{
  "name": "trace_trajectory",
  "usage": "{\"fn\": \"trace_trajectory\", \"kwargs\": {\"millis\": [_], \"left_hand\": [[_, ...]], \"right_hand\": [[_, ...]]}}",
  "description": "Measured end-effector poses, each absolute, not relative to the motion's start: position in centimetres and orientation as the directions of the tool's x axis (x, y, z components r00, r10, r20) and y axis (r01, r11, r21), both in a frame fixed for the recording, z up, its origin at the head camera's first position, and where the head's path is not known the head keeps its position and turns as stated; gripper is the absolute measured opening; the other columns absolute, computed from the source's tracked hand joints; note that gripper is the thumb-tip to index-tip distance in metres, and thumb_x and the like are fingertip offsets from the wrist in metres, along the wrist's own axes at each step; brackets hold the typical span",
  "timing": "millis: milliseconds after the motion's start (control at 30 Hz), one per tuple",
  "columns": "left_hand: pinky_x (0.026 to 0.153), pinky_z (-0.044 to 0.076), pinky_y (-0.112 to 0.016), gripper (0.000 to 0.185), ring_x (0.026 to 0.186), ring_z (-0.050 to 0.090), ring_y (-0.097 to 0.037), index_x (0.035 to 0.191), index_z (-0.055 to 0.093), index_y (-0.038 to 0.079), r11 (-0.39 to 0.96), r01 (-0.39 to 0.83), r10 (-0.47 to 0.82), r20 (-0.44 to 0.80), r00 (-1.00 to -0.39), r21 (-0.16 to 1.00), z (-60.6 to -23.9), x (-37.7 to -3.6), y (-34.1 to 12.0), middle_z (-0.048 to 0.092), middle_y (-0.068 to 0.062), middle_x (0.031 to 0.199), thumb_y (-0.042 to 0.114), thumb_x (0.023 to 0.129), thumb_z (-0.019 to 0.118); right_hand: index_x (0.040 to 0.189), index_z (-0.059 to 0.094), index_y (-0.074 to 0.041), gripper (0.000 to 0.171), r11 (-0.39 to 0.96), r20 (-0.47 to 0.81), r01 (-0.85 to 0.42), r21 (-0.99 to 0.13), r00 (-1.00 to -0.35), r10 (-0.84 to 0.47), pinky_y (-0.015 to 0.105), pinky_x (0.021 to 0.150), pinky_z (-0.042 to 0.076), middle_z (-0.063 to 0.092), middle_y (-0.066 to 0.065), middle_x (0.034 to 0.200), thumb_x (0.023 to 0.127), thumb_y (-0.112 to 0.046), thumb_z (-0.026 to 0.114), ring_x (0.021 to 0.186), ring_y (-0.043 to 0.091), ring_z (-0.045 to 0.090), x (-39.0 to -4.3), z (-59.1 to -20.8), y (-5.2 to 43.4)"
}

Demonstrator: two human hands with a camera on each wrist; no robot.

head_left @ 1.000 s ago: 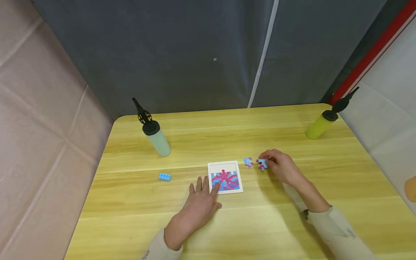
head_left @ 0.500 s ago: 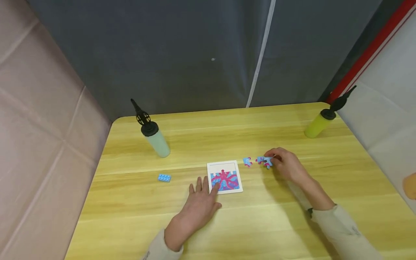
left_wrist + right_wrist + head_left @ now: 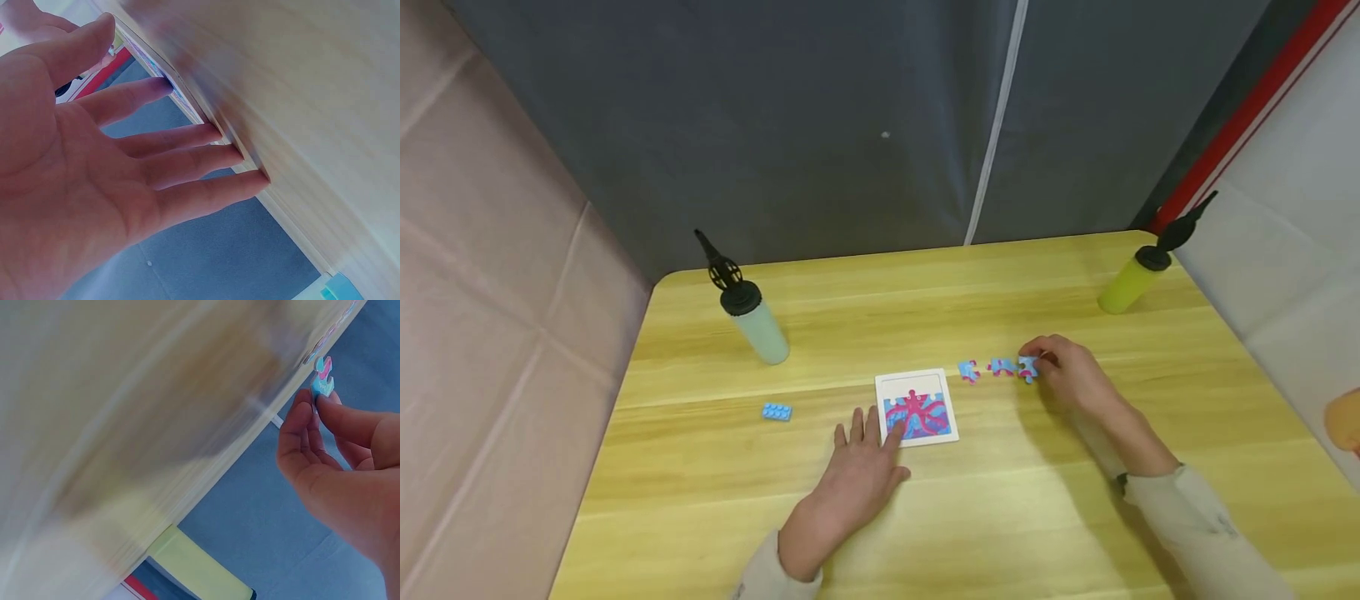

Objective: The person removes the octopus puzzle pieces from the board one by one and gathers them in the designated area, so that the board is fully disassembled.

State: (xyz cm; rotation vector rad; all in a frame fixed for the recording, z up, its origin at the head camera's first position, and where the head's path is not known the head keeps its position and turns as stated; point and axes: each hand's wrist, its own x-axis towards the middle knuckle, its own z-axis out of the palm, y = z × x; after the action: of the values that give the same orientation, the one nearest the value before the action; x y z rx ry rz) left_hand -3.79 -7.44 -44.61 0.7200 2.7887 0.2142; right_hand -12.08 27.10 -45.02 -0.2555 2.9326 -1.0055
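Blue-pink loose puzzle pieces (image 3: pixel 1000 367), 3, right hand (image 3: pixel 1070 377) pinching 1

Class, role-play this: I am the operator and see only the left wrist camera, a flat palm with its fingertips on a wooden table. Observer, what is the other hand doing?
Observer: The right hand pinches a small blue and pink jigsaw piece between thumb and fingers.
Operator: Are any other pieces loose?
Observer: Yes, two more such pieces lie on the yellow wooden table, between that hand and the white square puzzle board.
Operator: Is the board filled?
Observer: No, the strip along its far edge is bare; a pink octopus picture on blue covers the rest.
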Motion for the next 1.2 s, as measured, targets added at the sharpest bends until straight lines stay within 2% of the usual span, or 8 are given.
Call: {"fn": "trace_trajectory", "kwargs": {"millis": [333,667,1067,1200], "left_hand": [[0.112,0.041,-0.067,0.063,0.145,0.040,-0.055,0.156,0.046,0.013,0.866,0.453,0.493,-0.213,-0.844,0.212,-44.45,-3.89,-7.39,0.041,-0.034,0.157,0.042,0.102,0.062],[0.113,0.038,-0.068,0.063,0.147,0.037,-0.054,0.156,0.045,0.013,0.867,0.442,0.491,-0.235,-0.839,0.231,-44.42,-3.94,-7.32,0.038,-0.034,0.159,0.042,0.103,0.061],[0.113,0.039,-0.067,0.063,0.147,0.039,-0.054,0.156,0.046,0.013,0.868,0.443,0.490,-0.239,-0.839,0.225,-44.42,-3.79,-7.34,0.040,-0.033,0.158,0.042,0.102,0.061],[0.113,0.039,-0.067,0.062,0.147,0.039,-0.053,0.155,0.046,0.013,0.868,0.441,0.489,-0.236,-0.840,0.227,-44.41,-3.81,-7.37,0.040,-0.033,0.158,0.042,0.102,0.061]], "right_hand": [[0.116,0.070,0.002,0.025,0.787,-0.016,-0.106,-0.607,-0.989,-0.146,0.053,0.089,0.052,0.069,0.025,0.117,0.101,0.006,0.051,0.103,0.037,0.065,-12.30,-44.57,27.64],[0.114,0.070,0.002,0.023,0.809,-0.042,-0.101,-0.579,-0.987,-0.153,0.044,0.080,0.053,0.072,0.024,0.112,0.099,0.006,0.054,0.094,0.032,0.067,-12.58,-44.77,28.02],[0.115,0.069,0.005,0.021,0.826,-0.028,-0.113,-0.553,-0.988,-0.154,0.051,0.081,0.055,0.069,0.026,0.109,0.100,0.004,0.055,0.096,0.038,0.067,-12.49,-45.05,27.81],[0.115,0.070,0.003,0.019,0.819,-0.018,-0.113,-0.563,-0.989,-0.149,0.048,0.079,0.056,0.069,0.024,0.108,0.101,0.001,0.057,0.094,0.036,0.068,-12.47,-44.94,27.41]]}}
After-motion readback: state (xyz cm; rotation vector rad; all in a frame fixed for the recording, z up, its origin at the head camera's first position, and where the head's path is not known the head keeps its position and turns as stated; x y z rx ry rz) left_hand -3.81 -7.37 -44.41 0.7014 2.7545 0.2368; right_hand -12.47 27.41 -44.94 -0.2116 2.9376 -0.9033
